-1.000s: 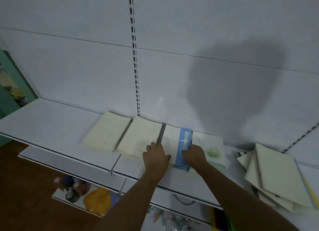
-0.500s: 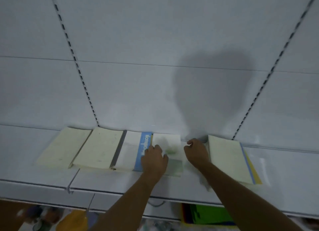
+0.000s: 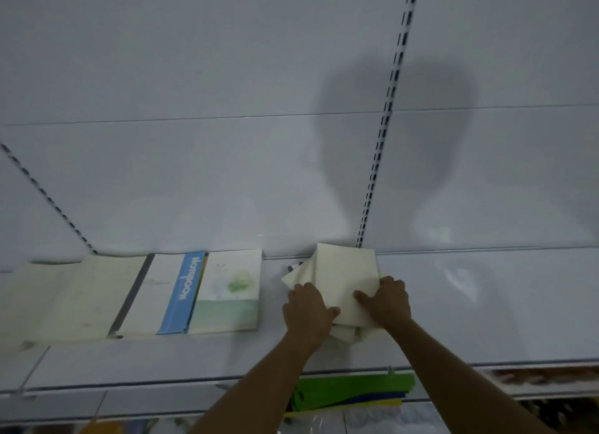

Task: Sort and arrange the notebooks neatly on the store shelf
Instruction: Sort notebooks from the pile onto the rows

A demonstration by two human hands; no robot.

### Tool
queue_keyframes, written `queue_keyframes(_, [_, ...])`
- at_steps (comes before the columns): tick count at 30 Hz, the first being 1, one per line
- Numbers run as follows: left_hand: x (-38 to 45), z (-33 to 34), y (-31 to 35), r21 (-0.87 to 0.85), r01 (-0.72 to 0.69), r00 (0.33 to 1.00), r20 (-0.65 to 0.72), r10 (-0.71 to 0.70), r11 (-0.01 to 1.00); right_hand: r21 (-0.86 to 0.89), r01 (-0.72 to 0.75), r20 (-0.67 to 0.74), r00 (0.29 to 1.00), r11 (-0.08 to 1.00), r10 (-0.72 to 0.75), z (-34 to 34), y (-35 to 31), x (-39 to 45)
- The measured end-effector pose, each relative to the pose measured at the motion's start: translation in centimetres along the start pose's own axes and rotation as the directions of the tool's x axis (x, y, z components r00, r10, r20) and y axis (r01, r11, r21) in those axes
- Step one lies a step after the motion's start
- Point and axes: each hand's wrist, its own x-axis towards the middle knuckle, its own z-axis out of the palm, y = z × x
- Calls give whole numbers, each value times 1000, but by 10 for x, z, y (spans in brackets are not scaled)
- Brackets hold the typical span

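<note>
On the white shelf [image 3: 486, 304] a row of notebooks lies flat at the left: a cream one [image 3: 81, 297], a white one with a blue spine strip [image 3: 171, 294], and a pale one with a green picture [image 3: 230, 291]. To their right sits an untidy stack of cream notebooks [image 3: 343, 281]. My left hand [image 3: 306, 310] grips the stack's left front corner, thumb on the top cover. My right hand [image 3: 385, 300] grips its right side, thumb across the cover. Lower notebooks in the stack stick out at angles.
The white back panel carries slotted uprights [image 3: 382, 135]. The shelf stretches bare to the right of the stack. Below the shelf edge lie green, blue and yellow sheets [image 3: 350, 394] and other blurred goods.
Both hands left the row of laid-out notebooks and moved right onto the untidy stack, which they now grip. The view has swung to the right.
</note>
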Motion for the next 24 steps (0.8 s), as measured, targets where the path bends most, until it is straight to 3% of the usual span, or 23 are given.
queue_keyframes(5, [2,5,13,-80,38,999,21,-37,996,182,-94,84,993,979,80,-9,16,9])
queue_keyframes(10, [0,7,18,-232,-23,1000,7,25,972,317,-104,68,994,943,87,-17,22,8])
queue_keyframes(18, [-2,-19,-10,-443,-54,996,-91,15,895,448,95,-63,995,889,-75,-17,-15,-10])
queue_keyframes(24, [-2,-57,-75,-505,2,980,-171,-102,863,439,197,-62,980,877,-189,15,-82,-35])
